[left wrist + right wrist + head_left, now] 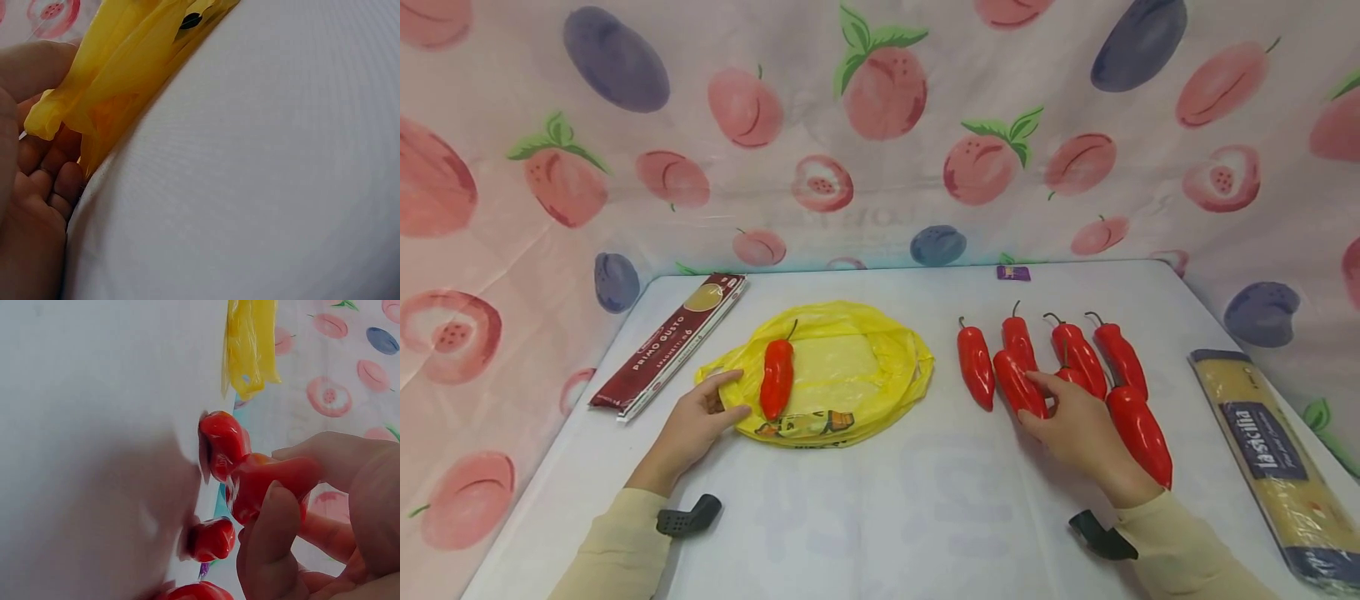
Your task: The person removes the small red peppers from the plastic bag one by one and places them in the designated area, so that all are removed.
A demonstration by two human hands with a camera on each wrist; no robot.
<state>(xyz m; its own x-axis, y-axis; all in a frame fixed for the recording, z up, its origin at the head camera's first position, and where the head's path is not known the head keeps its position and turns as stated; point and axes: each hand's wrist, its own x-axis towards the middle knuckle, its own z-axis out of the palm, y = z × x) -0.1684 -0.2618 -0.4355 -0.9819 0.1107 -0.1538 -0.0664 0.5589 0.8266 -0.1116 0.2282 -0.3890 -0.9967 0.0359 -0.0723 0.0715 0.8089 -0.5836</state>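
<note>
In the head view, a yellow plastic bag lies flattened on the white table, with one red chili pepper resting on it. My left hand is at the bag's left edge; the left wrist view shows the bag's gathered edge held between thumb and fingers. On the right, my right hand pinches another red pepper between thumb and fingers. This held pepper appears raised off the table in the right wrist view. Several more red peppers lie around that hand, one partly hidden behind it.
A dark red spaghetti packet lies at the back left. Along the right edge is a long clear pasta packet with a blue label. A small purple packet sits near the back edge. Fruit-patterned cloth hangs behind the table.
</note>
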